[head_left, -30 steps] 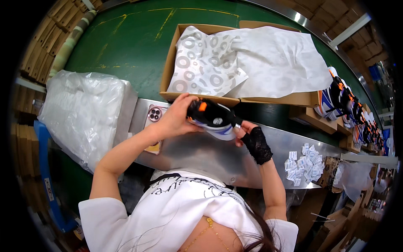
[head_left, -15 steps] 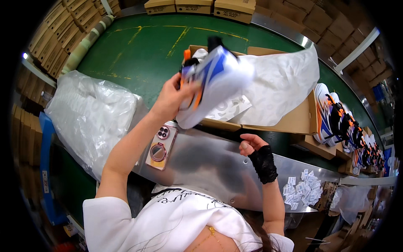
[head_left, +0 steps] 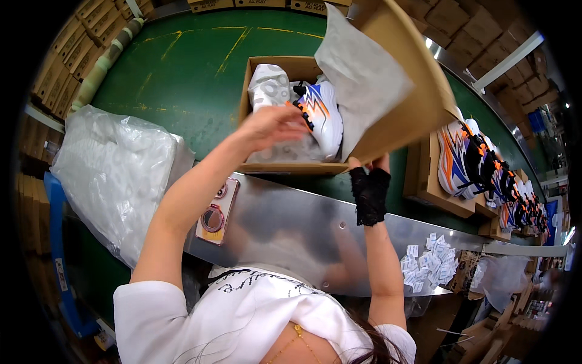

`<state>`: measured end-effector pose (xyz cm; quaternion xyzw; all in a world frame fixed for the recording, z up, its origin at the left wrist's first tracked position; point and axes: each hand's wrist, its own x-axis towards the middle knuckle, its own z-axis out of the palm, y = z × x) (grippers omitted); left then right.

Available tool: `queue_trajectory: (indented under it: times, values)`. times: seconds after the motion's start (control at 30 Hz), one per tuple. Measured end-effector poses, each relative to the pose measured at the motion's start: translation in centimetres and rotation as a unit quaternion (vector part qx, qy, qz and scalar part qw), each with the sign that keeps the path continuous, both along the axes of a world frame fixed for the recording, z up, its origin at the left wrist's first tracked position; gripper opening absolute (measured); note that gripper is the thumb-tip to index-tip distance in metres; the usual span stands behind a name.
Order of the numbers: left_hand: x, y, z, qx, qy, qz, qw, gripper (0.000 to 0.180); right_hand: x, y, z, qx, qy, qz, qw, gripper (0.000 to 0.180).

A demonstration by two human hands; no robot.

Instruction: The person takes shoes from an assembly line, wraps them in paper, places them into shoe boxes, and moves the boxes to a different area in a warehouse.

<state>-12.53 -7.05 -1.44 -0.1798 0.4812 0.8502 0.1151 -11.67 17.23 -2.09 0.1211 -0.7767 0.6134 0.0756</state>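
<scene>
Change in the last second: the shoe goes from the left hand down into the box. Half a second ago it's up in that hand above the box; now it lies in the right part of the box, laces toward the left hand, white toe toward the near wall. Left hand looks released: fingers stretched out loosely over the laces, blurred. Can't tell if the tips still touch.

Right hand, in a black fingerless lace glove, is empty in the last picture. Now it's grasping the near corner of the lid, which is tilted up off the table, where it lay flat before. White paper comes up with it, standing between shoe and lid.

Patterned paper is bunched in the left part of the box; can't tell what's under it.

My read: this shoe's placement is basically done, work has shifted to paper and lid. Box isn't closed yet, and the left hand looks in the lid's way
</scene>
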Motion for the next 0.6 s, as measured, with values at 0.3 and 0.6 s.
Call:
queue_trajectory:
  times: [0.3,0.6]
  values:
    - [4.4,-5.1,-1.8,-0.237,-0.023,0.218,0.946,0.052,-0.9,-4.3,-3.2,0.504,0.271,0.027,0.819,0.058]
    - [3.0,-5.5,-4.7,0.019,-0.014,0.118,0.993,0.060,-0.4,-2.9,-0.1,0.473,0.241,0.097,0.842,0.055]
